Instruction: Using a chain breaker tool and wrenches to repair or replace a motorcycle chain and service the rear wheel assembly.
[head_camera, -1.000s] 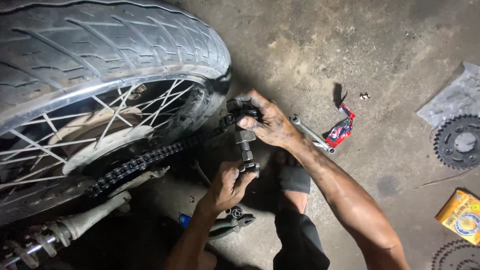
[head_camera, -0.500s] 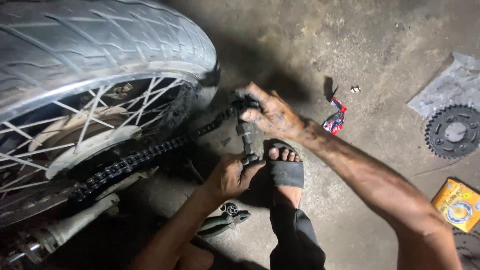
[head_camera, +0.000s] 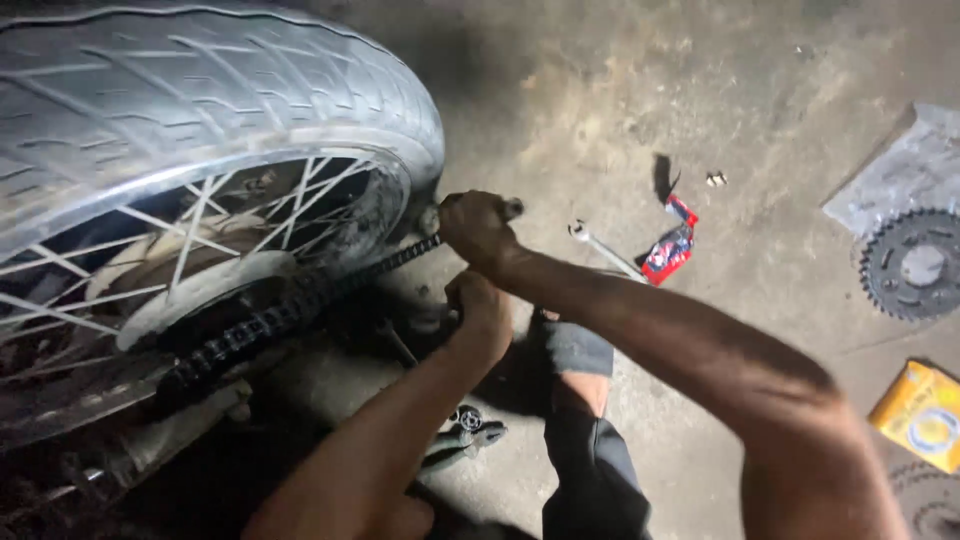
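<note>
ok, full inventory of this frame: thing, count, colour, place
wheel: 1, grey tyre, silver spokes, upper left
chain: 1, black, runs from wheel to hands
tool: 1, dark, gripped at chain end, mostly hidden
wrench: 1, silver, floor, centre
packet: 1, red and blue, beside wrench
sprocket: 1, dark, on grey sheet, right
box: 1, yellow, lower right
pliers: 1, dark, floor, bottom centre
sandal: 1, grey, on foot, centre
left hand: below right hand, closed
right hand: closed on tool

A black, greasy metal drive chain runs slack from the spoked motorcycle wheel toward the tyre's right edge, its free end gripped in the closed right hand; the left hand is clenched just below it.
</note>
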